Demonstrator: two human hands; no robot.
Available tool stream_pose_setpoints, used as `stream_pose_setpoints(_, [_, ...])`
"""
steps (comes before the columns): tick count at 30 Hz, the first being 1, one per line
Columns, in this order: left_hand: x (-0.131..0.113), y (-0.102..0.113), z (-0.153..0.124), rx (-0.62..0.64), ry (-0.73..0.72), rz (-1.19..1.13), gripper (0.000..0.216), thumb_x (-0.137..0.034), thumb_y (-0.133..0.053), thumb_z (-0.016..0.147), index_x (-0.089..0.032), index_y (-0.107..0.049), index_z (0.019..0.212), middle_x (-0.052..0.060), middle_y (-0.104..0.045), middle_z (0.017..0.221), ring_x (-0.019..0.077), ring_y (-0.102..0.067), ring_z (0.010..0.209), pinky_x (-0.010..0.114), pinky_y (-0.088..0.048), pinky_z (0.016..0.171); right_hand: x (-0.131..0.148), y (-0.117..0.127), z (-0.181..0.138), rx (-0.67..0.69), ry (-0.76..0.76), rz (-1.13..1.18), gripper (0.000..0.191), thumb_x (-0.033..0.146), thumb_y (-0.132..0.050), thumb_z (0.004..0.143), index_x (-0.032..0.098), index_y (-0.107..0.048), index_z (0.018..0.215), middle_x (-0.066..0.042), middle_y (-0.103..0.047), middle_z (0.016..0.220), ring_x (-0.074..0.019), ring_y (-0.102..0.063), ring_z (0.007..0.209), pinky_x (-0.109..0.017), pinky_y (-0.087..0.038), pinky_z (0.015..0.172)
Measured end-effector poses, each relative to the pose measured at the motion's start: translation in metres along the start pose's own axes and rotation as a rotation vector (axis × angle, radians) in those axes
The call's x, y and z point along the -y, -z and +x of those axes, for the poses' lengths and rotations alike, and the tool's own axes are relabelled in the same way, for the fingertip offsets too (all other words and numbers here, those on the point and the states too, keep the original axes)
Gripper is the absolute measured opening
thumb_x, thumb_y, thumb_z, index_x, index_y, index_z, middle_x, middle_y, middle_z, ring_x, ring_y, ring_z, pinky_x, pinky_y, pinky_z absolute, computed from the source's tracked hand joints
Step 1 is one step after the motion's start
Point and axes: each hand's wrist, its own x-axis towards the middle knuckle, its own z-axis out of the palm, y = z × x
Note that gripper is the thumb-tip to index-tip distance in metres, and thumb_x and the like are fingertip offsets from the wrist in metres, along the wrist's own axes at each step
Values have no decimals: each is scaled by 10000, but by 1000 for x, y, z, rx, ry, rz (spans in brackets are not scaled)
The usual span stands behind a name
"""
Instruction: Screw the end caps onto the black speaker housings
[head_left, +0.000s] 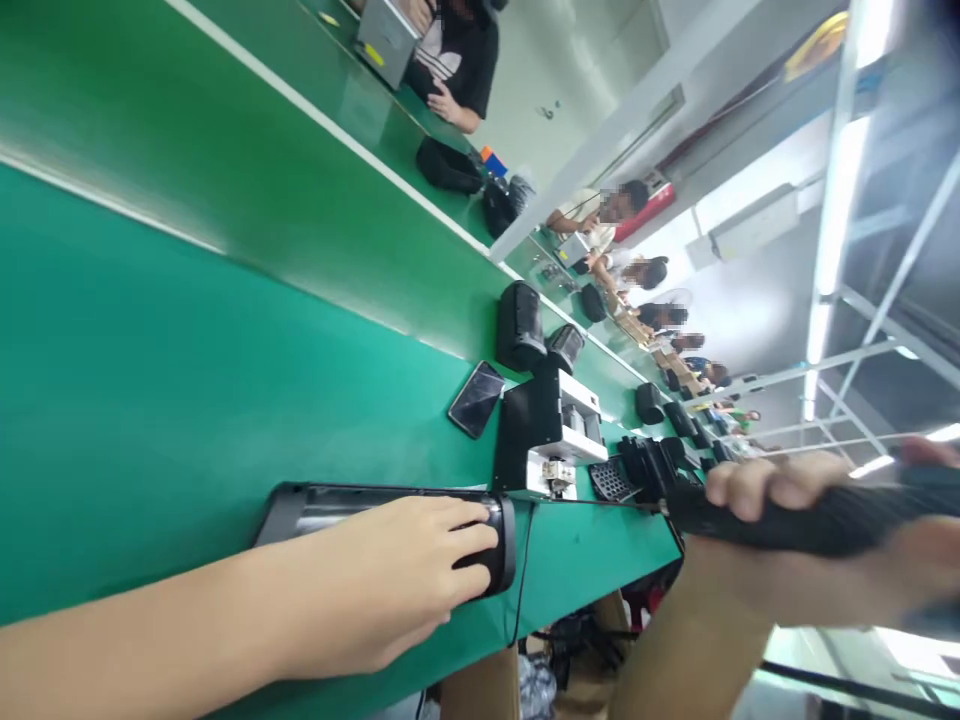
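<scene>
My left hand is closed over the end of a long black plastic housing lying on the green bench top, its fingers apart and curved on the dark surface. My right hand, blurred and raised at the right, is wrapped around a black electric screwdriver. The long thin bit points left and reaches the front of a black and white screw feeder. Whether a screw sits on the tip is too small to tell. Part of the housing is hidden under my left hand and forearm.
A phone lies beside the feeder. Black speaker-like units stand behind it, and a black perforated part lies to its right. A cable runs over the bench edge. Below is an open cardboard box. Several co-workers sit across the line.
</scene>
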Motion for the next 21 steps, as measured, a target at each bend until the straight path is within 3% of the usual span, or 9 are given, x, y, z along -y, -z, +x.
stream_pose_setpoints(4, [-1,-4,-7,-52,45,-18,205,-321,-939,1155,-315,-905,1357,-39,-968,1481,276,-895,1427,413,-690,1314,-45,11,1,-175,43,-15,363,635,-921,1160,326,-771,1277,133,-614,716,-134,-459,431,-226,-526,460])
stream_pose_setpoints(6, [1,-5,-8,-97,55,-20,164,-307,-880,1188,-334,-915,1345,-80,-972,1483,248,-900,1429,371,-675,1340,-66,7,2,-226,38,-11,412,660,-899,1175,315,-699,1281,145,-598,722,-125,-476,434,-211,-531,468])
stream_pose_setpoints(11, [2,-5,-8,-118,63,-17,183,-363,-768,1272,-377,-930,1355,-129,-967,1498,203,-897,1433,293,-675,1310,-93,-1,-5,-180,-74,2,483,606,-998,1146,263,-676,1254,139,-604,714,-120,-518,434,-214,-537,460])
stream_pose_setpoints(16, [-1,-4,-9,-107,39,26,183,-347,-748,1274,-337,-920,1337,-102,-973,1477,224,-895,1441,335,-670,1328,-75,0,-15,-63,-219,8,552,652,-1089,1049,255,-715,1133,111,-605,672,-140,-485,392,-234,-503,399])
stream_pose_setpoints(18, [-2,-2,-10,-65,36,17,164,-329,-774,1259,-324,-912,1347,-74,-972,1478,242,-893,1439,371,-669,1340,-56,1,-10,-91,-196,25,551,741,-1026,1074,276,-736,1138,136,-568,666,-119,-420,390,-214,-487,396])
stream_pose_setpoints(21, [-1,3,-8,25,33,-2,184,-322,-850,1221,-306,-897,1399,-9,-957,1495,277,-878,1455,410,-673,1329,-27,-3,12,-131,-102,132,525,775,-994,1045,318,-796,1210,181,-485,633,-116,-230,349,-219,-343,319])
